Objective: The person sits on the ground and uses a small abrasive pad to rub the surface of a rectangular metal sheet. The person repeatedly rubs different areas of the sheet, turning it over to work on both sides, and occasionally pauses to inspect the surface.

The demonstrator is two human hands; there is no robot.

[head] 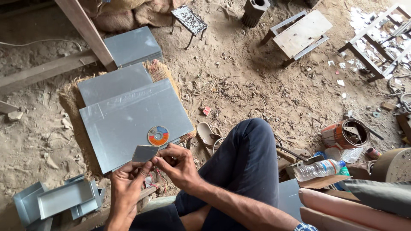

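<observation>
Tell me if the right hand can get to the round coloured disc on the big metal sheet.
Probably yes. The disc lies bare on the sheet, just beyond the right hand, nothing between them. But both hands pinch a small metal piece, so the right hand must let go first.

Ahead of the hands (152, 169), large metal sheets (128, 119) lie flat, topped only by a disc (158, 136). Folded trays (60, 201) block the left, the raised knee (252, 145) the right. Bare dirt (257, 90) lies open beyond the sandal (207, 134).
</observation>
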